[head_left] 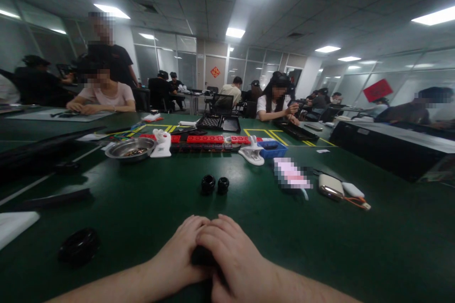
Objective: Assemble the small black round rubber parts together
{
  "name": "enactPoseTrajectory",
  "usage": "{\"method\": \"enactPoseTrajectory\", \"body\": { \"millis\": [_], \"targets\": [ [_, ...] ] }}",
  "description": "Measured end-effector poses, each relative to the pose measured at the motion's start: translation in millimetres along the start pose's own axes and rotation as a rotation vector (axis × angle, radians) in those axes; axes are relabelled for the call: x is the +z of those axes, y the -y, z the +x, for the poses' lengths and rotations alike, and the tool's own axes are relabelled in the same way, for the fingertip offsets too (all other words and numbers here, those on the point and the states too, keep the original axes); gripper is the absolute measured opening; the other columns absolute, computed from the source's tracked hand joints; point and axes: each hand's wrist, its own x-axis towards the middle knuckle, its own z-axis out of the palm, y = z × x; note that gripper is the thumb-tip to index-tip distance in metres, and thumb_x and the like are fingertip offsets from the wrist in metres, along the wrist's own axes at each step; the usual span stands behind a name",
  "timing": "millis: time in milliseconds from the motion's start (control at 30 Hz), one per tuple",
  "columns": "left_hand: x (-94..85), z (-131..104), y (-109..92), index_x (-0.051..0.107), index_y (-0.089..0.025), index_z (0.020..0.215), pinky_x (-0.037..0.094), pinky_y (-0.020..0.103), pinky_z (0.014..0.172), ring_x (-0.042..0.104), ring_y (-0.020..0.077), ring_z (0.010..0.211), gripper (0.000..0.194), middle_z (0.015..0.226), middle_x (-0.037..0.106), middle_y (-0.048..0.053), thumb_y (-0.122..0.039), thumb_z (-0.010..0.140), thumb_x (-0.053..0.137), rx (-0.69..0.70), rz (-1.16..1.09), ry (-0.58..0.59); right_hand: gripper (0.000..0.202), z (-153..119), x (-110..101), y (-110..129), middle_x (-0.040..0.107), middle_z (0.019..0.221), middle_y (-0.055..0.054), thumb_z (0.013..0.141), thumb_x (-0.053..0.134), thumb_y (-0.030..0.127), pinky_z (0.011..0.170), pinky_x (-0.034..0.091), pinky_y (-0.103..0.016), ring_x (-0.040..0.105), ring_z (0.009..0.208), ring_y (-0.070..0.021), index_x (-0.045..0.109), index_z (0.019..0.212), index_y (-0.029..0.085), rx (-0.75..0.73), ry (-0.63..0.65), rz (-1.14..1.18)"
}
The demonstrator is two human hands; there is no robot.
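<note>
At the far left of the green desk (337, 246) there is a white object (16, 227), cut by the edge of the view. Next to the right lies a thick black ring (78, 246), near the left forearm. Farther back, a steel bowl (130, 150) stands beside a white clip (162, 144). In the middle, the left hand (177, 253) is curled, its fingers bent over a dark object (203, 256), of which only a part can be seen between the two hands. Beyond the hands, two small black rings (208, 184) are placed side by side. The right hand (236, 253) is also closed around the dark object, and its fingers meet those of the left hand; how its thumb is placed, I cannot tell. More to the right are a blue tray (275, 152) and a beige device (330, 185).
</note>
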Motion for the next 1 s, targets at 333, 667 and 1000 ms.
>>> {"method": "enactPoseTrajectory", "body": {
  "millis": [333,667,1000],
  "targets": [
    [-2.9,-0.2,-1.9,0.053,-0.021,0.099,0.035,0.04,0.092,0.046,0.0245,0.101,0.041,0.105,0.051,0.004,-0.016,0.06,0.063,-0.037,-0.048,0.027,0.042,-0.9,1.0,-2.6,0.056,0.101,-0.009,0.066,0.048,0.019,0.081,0.038,-0.035,0.049,0.089,-0.0222,0.047,0.108,0.015,0.195,0.05,-0.044],
    [-2.5,0.6,-0.2,0.052,-0.022,0.097,0.028,0.045,0.097,0.046,0.0253,0.102,0.04,0.107,0.052,0.004,-0.019,0.06,0.065,-0.031,-0.034,0.04,0.044,-1.7,2.7,-2.0,0.054,0.105,-0.007,0.069,0.055,0.03,0.082,0.037,-0.036,0.048,0.092,-0.0233,0.046,0.11,0.017,0.348,-0.02,-0.113],
    [-3.8,0.6,-3.3,0.052,-0.023,0.103,0.032,0.042,0.095,0.045,0.0252,0.103,0.045,0.108,0.051,0.003,-0.019,0.06,0.064,-0.048,-0.035,0.042,0.054,-1.4,2.9,-3.5,0.052,0.112,-0.009,0.057,0.048,0.017,0.091,0.033,-0.036,0.045,0.1,-0.0232,0.046,0.111,0.014,0.117,-0.031,0.002]
  ]
}}
